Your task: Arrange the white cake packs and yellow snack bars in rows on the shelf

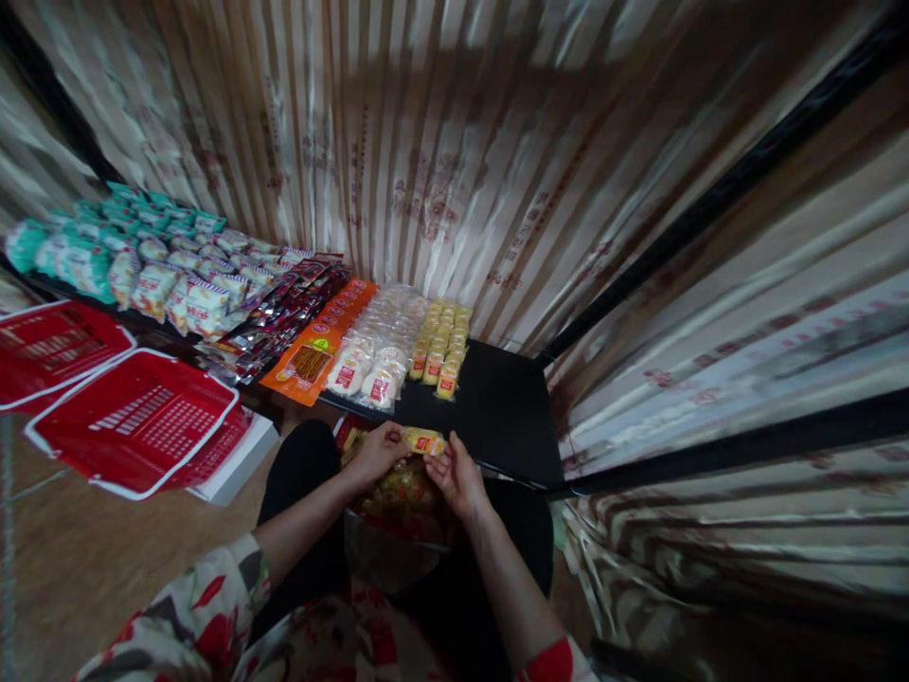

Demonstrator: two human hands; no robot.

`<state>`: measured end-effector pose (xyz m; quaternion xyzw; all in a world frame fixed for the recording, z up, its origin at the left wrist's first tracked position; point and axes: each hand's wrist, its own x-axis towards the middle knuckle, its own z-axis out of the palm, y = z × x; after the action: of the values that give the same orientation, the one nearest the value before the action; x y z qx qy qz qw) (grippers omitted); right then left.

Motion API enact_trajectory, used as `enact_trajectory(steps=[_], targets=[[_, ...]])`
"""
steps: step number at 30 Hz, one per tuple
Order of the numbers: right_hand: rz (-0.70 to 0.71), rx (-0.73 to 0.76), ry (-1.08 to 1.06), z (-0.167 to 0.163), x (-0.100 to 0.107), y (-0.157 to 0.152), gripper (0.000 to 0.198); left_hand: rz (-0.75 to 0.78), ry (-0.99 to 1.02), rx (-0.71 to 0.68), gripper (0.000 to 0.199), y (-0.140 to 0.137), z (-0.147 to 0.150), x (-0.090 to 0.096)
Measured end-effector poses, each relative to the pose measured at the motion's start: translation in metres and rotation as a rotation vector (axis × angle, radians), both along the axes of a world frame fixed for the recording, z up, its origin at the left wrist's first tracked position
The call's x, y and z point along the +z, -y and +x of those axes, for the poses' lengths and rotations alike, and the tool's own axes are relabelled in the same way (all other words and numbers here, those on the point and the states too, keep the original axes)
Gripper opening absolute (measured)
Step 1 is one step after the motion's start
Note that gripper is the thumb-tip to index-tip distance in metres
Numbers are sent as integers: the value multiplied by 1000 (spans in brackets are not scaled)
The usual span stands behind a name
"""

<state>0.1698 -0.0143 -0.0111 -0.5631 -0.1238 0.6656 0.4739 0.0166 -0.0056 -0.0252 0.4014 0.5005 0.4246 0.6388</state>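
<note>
Yellow packet point(424, 441) is up in the air between both hands, above the lap and just off the near edge of the black surface point(507, 407). Left hand point(382, 450) pinches its left end; right hand point(458, 474) grips the right end, thumb on top. Fingertips cover both ends; label print too small to read.

Clear bag point(401, 497) sits between the knees, partly hidden by hands and forearms. Dim down there; probably more yellow packets inside, can't count them.

On the surface, going left: rows of yellow packets point(440, 346), round white packs point(383, 350), orange packet point(312, 355), dark red packets point(284, 298), white packets point(205, 294), teal packs point(78, 256). Back rows overlap, blurry.

Red basket point(142, 412) blocks part of a white box point(241, 464); second basket point(61, 341) is cut off at frame left. Curtain point(426, 142) closes off the back.
</note>
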Motion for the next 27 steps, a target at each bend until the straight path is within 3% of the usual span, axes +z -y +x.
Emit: enact_trajectory(steps=[5, 10, 13, 16, 21, 27], targets=[[209, 38, 19, -4, 19, -8, 31, -151, 184, 49, 25, 6, 7, -1], [360, 189, 256, -15, 10, -16, 34, -212, 262, 111, 23, -2, 17, 3], [462, 186, 364, -17, 2, -29, 32, -244, 260, 161, 22, -9, 21, 4], [539, 180, 637, -14, 0, -48, 29, -270, 179, 235, 18, -13, 24, 4], [587, 267, 1187, -13, 3, -78, 24, -91, 53, 286, 16, -19, 30, 3], [572, 302, 1361, -26, -5, -98, 29, 21, 30, 314, 38, -46, 42, -9]])
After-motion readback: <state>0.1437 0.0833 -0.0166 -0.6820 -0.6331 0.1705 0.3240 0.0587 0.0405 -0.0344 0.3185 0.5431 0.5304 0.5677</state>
